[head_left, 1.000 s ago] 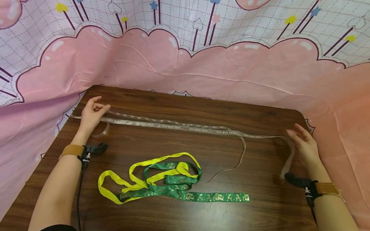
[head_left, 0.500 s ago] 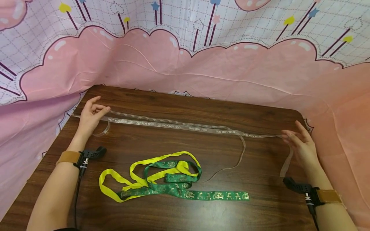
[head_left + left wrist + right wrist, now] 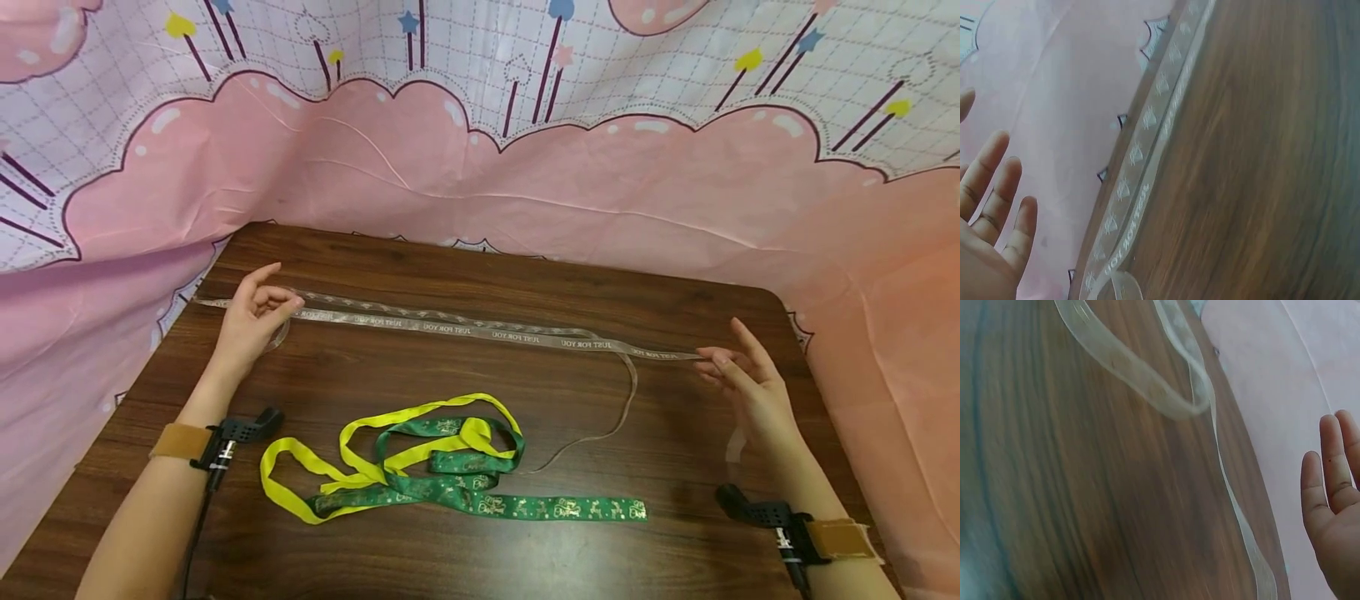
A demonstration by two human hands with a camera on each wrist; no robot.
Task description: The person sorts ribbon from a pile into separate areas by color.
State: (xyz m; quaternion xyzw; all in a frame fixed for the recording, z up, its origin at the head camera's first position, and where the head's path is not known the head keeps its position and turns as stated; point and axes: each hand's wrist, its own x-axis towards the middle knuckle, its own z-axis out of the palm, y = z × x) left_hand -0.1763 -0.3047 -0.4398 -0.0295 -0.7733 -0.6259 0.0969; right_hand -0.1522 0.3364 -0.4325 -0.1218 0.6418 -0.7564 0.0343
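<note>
A sheer ribbon (image 3: 510,337) with mirrored white "JUST FOR YOU" lettering stretches across the table, a patterned strand running beside it. My left hand (image 3: 258,317) hovers over its left part, fingers relaxed; in the left wrist view the left hand (image 3: 991,212) is apart from the ribbon (image 3: 1141,169). Over the ribbon's right stretch is my right hand (image 3: 746,379), its fingers overlapping the strand in the head view. The right wrist view has the right hand (image 3: 1341,487) with extended fingers, away from the looping ribbon (image 3: 1135,381). Neither hand holds anything.
A yellow ribbon (image 3: 288,500) and a green printed ribbon (image 3: 558,507) lie tangled at the front middle of the wooden table (image 3: 360,558). A thin strand (image 3: 628,408) curls off the sheer ribbon. A pink patterned cloth (image 3: 570,217) hangs behind and around the table.
My right hand has moved left along the sheer ribbon. The left hand has shifted slightly right and toward me. The ribbons lie nearly as before.
</note>
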